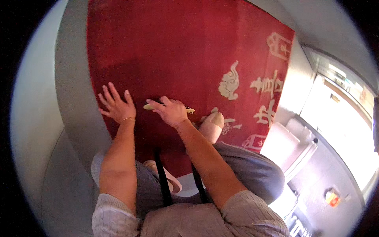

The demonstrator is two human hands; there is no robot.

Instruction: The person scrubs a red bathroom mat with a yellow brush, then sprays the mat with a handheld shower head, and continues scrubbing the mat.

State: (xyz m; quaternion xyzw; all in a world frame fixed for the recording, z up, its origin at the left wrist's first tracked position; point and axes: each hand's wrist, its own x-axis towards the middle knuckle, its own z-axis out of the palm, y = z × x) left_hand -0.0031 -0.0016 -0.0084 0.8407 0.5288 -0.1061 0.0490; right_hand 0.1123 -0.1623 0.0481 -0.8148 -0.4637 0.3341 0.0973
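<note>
Closest to the head camera is the pale knit top (pixel 179 221) I'm wearing, with two black straps (pixel 161 177) hanging down in front of my grey trousers (pixel 250 164). Beyond my knees, a red mat (pixel 166 47) lies spread on the grey floor (pixel 73 75). It is deep red, plain across its middle and left, and darker close to me, where shade falls on it. Toward its right side it carries pale cream lettering (pixel 267 85), a curling cloud figure (pixel 229 82) and small framed marks (pixel 279 44) near the edge.

With my right hand (pixel 172 112) I have a slim, pale yellow stick (pixel 148 106) clamped in my grip, low over the near half of the mat. One rounded end sticks out to the left past my fingertips, and the other, with a thin loop (pixel 191 111), shows at the right; my palm hides what lies between.

I have my left hand (pixel 118 108) laid at the mat's left edge, fingers spread apart, nothing in that grip; a thin band (pixel 128 119) circles the wrist. One pale pink slipper (pixel 212 129) stands on the mat beside my right forearm, partly covering a printed figure.
</note>
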